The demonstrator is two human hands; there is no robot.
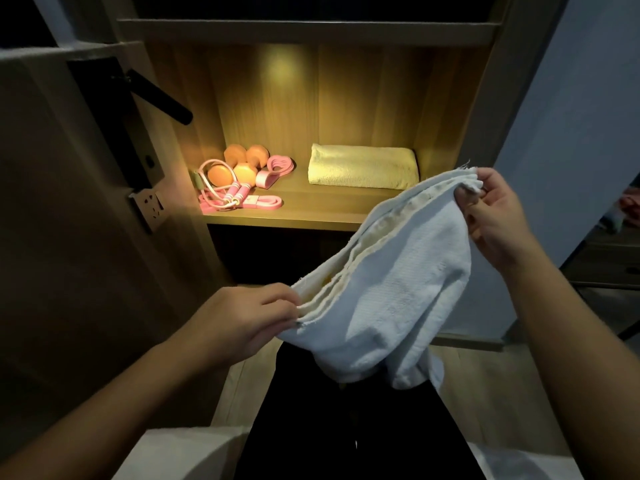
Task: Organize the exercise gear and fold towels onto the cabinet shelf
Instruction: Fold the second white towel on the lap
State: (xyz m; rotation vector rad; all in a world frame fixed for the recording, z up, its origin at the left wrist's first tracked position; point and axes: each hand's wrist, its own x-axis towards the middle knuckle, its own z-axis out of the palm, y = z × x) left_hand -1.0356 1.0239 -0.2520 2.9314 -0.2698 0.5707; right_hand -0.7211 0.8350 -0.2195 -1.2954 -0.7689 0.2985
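Note:
A white towel (391, 289), folded into several layers, hangs in the air in front of the cabinet. My left hand (242, 317) pinches its lower left end and my right hand (491, 216) pinches its upper right corner. On the lit wooden shelf (304, 209) a folded pale yellow towel (362, 166) lies at the right. At the shelf's left sit two orange dumbbells (239, 164), a pink skipping rope (225, 195) and pink resistance bands (273, 171), close together.
A door with a black lever handle (162, 97) stands open at the left, a wall socket (150, 209) below it. The dark recess under the shelf is hard to read. A dark wall and furniture stand at the right; wooden floor lies below.

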